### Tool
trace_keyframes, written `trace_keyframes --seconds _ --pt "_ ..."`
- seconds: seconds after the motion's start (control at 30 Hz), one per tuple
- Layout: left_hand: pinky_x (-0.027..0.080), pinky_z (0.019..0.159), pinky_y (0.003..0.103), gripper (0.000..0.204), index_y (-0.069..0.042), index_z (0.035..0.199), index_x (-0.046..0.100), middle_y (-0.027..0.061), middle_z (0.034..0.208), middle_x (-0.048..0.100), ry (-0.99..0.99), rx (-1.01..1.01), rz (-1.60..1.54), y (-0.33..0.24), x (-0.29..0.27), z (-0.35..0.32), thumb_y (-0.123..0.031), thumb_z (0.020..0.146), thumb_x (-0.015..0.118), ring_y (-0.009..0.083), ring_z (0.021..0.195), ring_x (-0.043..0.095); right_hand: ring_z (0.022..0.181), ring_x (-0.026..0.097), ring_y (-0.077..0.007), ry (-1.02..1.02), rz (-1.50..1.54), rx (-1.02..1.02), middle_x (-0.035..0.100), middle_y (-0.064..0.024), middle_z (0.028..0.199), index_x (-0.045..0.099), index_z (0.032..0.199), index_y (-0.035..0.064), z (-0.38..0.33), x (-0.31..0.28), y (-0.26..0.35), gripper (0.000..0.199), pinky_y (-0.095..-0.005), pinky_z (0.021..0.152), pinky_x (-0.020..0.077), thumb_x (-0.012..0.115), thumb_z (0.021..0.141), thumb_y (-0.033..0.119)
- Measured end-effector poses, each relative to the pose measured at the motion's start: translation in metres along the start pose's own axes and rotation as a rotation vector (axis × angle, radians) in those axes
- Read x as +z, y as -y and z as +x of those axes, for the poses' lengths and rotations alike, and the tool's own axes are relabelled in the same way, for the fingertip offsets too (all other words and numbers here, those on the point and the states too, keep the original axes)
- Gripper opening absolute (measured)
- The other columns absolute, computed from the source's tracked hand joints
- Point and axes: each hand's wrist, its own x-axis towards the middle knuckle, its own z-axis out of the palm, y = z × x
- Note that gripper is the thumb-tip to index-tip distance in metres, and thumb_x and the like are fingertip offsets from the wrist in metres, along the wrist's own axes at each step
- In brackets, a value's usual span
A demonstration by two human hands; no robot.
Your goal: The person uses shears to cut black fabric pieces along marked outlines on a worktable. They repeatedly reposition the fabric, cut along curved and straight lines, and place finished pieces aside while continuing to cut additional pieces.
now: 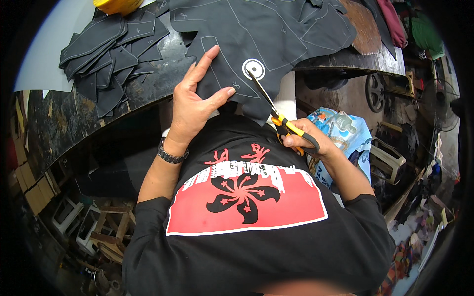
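Left hand (195, 101) flat, fingers spread, pressing chalk-marked black fabric (247, 39) on worktable edge (59, 123). Right hand (303, 140) closed around yellow-handled scissors (276, 111), blades on fabric near round white sticker (254, 68). Stack of cut black pieces (106, 54) left.

Person wears a black T-shirt (256, 246), short sleeves ending above the elbows; both forearms bare. Chest print: a red panel with a thin white outline, roughly trapezoid. Inside the panel, a black five-petalled flower (242, 195) with small red stars on the petals. Above the flower, a white skyline band runs along the panel's top edge, and red brush-style characters sit above that. Left wrist carries a dark metal link-band wristwatch (172, 154). No rings or gloves visible on either hand.
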Motion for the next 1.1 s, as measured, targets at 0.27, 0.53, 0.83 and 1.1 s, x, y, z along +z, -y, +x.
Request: trace_keyframes --seconds 0.27,0.53,0.83,1.1 --pt "0.042 0.096 0.025 0.07 -0.004 0.137 0.052 0.0085 0.118 0.06 0.019 -0.059 -0.047 -0.003 -0.003 -0.004 -0.002 0.072 0.078 0.0135 0.106 0.057 0.045 0.048 -0.0057 -0.051 -0.103 0.094 0.051 0.0023 0.053 0.065 0.076 0.0041 -0.009 0.0 0.006 0.031 -0.0211 0.043 0.035 0.08 0.078 0.031" --pt "0.041 0.097 0.025 0.07 -0.004 0.137 0.052 0.0101 0.123 0.059 0.013 -0.075 -0.08 -0.001 -0.005 -0.005 -0.002 0.072 0.078 0.0135 0.108 0.057 0.047 0.049 -0.0053 0.037 -0.113 0.132 0.051 0.0024 0.054 0.062 0.073 0.0052 -0.002 -0.004 0.013 0.031 -0.0211 0.044 0.0356 0.08 0.079 0.03" --pt "0.038 0.104 0.028 0.071 -0.003 0.138 0.05 0.0115 0.131 0.057 -0.055 -0.063 -0.095 -0.004 -0.018 -0.008 0.0 0.072 0.077 0.0146 0.117 0.054 0.053 0.053 -0.0079 0.156 -0.11 0.118 0.055 -0.0009 0.059 0.063 0.082 0.0036 0.006 -0.007 0.03 0.036 -0.0229 0.047 0.0398 0.075 0.08 0.037" --pt "0.052 0.082 0.022 0.073 -0.004 0.141 0.045 0.0085 0.13 0.055 0.01 -0.215 -0.261 -0.005 -0.011 -0.017 0.002 0.075 0.076 0.0092 0.101 0.059 0.053 0.053 -0.0096 0.184 0.048 0.037 0.055 -0.0027 0.062 0.062 0.081 0.0022 0.025 -0.001 0.024 0.037 -0.0235 0.049 0.0417 0.075 0.081 0.037"
